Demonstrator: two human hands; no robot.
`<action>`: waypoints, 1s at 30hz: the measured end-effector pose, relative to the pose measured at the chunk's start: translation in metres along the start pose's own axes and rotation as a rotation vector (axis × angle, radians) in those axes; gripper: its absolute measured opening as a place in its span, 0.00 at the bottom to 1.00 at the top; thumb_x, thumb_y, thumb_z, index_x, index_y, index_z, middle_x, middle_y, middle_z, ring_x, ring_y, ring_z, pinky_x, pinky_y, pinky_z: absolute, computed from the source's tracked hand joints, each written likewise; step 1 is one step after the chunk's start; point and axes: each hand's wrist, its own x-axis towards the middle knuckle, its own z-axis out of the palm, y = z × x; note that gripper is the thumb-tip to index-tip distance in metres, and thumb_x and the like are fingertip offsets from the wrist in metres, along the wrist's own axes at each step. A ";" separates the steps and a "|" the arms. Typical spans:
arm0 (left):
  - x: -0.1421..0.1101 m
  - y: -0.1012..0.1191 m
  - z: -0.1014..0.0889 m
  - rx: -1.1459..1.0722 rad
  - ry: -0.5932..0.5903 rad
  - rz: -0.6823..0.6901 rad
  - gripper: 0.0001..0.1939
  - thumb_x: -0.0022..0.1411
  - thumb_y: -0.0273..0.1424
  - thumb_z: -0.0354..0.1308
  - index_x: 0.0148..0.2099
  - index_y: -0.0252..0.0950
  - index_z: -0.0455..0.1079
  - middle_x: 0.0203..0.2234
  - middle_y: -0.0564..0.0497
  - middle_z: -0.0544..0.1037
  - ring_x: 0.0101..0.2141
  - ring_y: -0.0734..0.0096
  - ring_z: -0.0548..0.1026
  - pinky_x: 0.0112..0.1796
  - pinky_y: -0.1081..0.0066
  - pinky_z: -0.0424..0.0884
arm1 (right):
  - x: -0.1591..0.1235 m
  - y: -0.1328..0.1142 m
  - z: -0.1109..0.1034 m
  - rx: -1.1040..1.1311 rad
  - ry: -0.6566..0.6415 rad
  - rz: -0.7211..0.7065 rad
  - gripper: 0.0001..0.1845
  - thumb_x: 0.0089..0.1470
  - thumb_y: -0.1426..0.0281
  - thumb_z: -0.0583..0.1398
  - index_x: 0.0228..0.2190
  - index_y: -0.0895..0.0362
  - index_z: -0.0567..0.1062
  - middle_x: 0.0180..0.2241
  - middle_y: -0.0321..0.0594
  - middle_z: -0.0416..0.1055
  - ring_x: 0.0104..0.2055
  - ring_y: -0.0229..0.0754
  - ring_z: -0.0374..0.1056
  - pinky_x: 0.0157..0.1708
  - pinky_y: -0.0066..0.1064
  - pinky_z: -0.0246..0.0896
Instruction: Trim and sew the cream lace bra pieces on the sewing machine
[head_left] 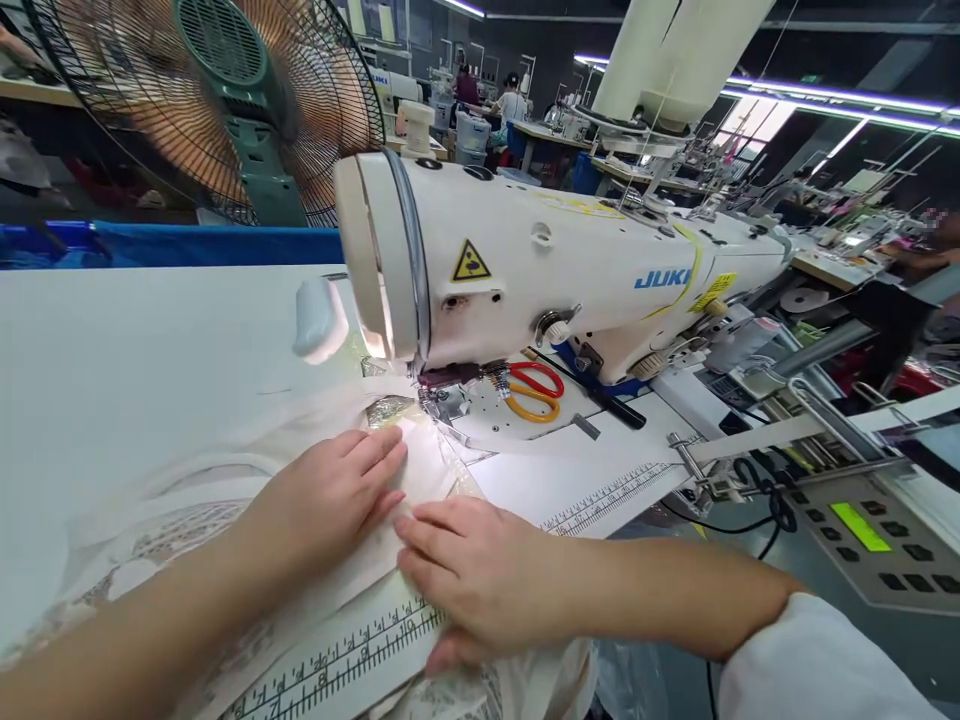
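Thin white fabric with lace [431, 465] lies on the sewing machine's bed, one edge reaching to the needle area. My left hand [334, 490] rests on it, fingers stretched out flat just left of the presser foot. Closer to me, my right hand [487, 570] grips the fabric's near edge, fingers on top and thumb lower down. The white sewing machine [525, 250] stands right behind both hands; its needle is too small to make out. More lace fabric [187, 530] spreads out under my left forearm, and some hangs below my right hand.
Scissors with red and orange handles [536, 392] lie under the machine's arm, near a black-handled tool [619, 408]. A printed ruler [375, 650] runs along the front edge. A white strip [810, 425] passes through a metal guide at right. A large fan [247, 110] stands behind.
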 end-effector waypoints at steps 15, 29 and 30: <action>0.013 -0.005 0.005 0.083 -0.029 0.065 0.22 0.67 0.38 0.41 0.44 0.33 0.75 0.49 0.40 0.76 0.33 0.60 0.74 0.31 0.60 0.71 | -0.026 0.013 -0.004 0.067 -0.025 0.283 0.34 0.59 0.49 0.51 0.53 0.64 0.66 0.58 0.53 0.62 0.62 0.50 0.52 0.62 0.48 0.40; 0.012 -0.003 0.005 0.182 0.063 0.130 0.27 0.67 0.42 0.39 0.39 0.30 0.75 0.42 0.40 0.79 0.38 0.58 0.75 0.38 0.61 0.72 | -0.021 0.021 -0.004 0.084 -0.050 0.178 0.36 0.60 0.49 0.48 0.56 0.66 0.64 0.59 0.51 0.61 0.63 0.48 0.52 0.63 0.46 0.43; 0.012 -0.002 0.006 0.188 0.073 0.129 0.28 0.67 0.42 0.39 0.41 0.28 0.75 0.41 0.39 0.79 0.40 0.57 0.75 0.40 0.61 0.72 | -0.021 0.022 -0.004 0.081 -0.052 0.184 0.36 0.60 0.49 0.49 0.56 0.66 0.63 0.59 0.52 0.61 0.63 0.47 0.52 0.63 0.46 0.43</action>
